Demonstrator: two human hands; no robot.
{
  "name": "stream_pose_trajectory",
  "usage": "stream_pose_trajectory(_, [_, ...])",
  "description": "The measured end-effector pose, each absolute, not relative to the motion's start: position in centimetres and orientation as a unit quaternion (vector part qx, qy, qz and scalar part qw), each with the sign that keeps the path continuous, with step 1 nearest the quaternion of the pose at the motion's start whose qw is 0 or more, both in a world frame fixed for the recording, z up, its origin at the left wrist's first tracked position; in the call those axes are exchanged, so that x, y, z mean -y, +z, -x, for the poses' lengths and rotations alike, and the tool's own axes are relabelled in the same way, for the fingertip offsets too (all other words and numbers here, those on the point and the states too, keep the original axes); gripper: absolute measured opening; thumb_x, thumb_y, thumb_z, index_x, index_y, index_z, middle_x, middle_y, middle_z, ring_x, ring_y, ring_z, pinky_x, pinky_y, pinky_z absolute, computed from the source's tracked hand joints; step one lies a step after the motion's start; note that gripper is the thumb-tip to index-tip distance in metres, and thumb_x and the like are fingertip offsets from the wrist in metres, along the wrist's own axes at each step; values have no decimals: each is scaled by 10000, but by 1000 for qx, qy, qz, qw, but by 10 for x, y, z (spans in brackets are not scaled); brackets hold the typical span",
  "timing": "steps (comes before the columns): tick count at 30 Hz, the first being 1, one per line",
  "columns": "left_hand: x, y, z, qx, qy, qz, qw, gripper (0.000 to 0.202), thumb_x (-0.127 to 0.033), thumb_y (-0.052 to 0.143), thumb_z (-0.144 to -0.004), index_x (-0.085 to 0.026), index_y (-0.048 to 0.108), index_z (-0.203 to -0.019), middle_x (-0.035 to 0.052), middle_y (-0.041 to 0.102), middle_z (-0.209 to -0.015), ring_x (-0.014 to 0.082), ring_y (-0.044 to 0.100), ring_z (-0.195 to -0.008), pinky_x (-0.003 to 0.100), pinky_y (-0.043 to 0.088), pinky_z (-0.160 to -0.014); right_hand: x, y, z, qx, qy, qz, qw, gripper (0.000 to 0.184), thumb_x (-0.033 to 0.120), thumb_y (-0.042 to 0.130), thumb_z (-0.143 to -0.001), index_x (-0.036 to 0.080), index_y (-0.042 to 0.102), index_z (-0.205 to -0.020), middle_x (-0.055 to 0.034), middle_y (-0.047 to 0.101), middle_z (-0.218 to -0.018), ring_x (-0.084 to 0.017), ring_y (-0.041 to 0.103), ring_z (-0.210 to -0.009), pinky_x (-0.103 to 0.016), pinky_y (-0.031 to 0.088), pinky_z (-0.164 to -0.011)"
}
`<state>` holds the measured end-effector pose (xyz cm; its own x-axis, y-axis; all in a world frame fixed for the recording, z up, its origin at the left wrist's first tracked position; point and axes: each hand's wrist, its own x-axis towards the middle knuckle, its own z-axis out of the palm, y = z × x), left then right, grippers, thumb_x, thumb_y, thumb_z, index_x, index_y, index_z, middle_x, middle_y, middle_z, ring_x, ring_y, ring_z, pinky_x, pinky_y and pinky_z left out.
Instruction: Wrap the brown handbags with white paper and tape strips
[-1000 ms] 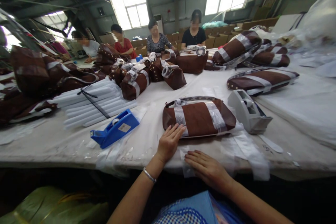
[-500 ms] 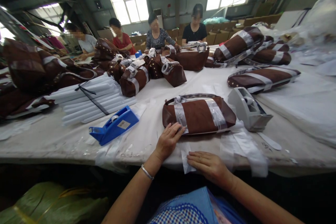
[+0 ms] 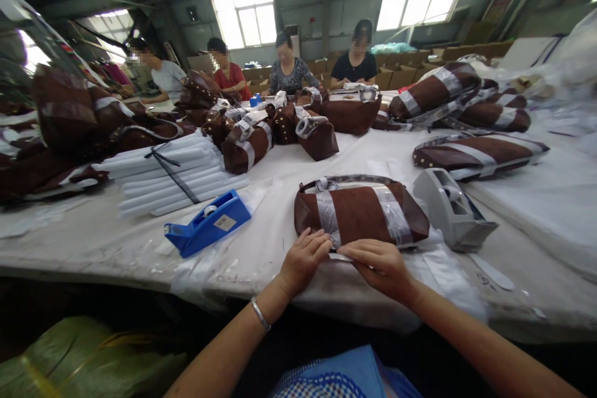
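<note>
Brown bag (image 3: pixel 358 214) lies near the counter's (image 3: pixel 268 221) front edge, clear bands (image 3: pixel 329 214) already across it; its near-side strip (image 3: pixel 342 257) looks unfinished. Left hand (image 3: pixel 303 259) presses flat, grasping nothing; right hand's (image 3: pixel 380 265) grip beside the strip is unclear.

At the brown bag (image 3: pixel 357 214)'s near edge

Left hand (image 3: pixel 305 262) rests with fingers extended; right hand (image 3: pixel 381 266) angles in beside it, fingers together.

Behind four people (image 3: pixel 357 65), cardboard boxes (image 3: pixel 403 78) stand below bright windows (image 3: pixel 245 12).
</note>
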<state>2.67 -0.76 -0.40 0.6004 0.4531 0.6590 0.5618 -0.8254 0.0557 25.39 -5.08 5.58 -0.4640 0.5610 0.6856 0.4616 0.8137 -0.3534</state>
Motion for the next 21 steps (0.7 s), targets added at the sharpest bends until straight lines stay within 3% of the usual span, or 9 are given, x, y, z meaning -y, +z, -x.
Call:
stream_pose_trajectory(8, [15,-6,-24,282,-337,894,92,252,-140,492,-994,-191,632,-1197,80,616,-1355,200,501,-1349,453,403,-1167,18,72,-252,830,87,357,420,210,163,601,-939,271,729,-1065,-19,747,-1009,-186,673,-960,-333,558,-873])
stream_pose_trajectory(17, [22,1,-27,299,-356,885,32,300,-97,498,-937,-194,612,-1197,67,678,-1208,205,572,-1245,459,383,-1179,-12,66,-244,824,24,431,366,155,260,614,-941,286,766,-929,-10,741,-874,-187,632,-817,-324,538,-750])
stream_pose_trajectory(21, [25,11,-29,311,-361,879,-2,263,-194,557,-911,-174,580,-1173,89,688,-1146,219,611,-1178,443,427,-1145,-19,57,-242,823,-14,457,337,149,318,618,-939,278,755,-894,-11,740,-861,-187,639,-817,-314,514,-746])
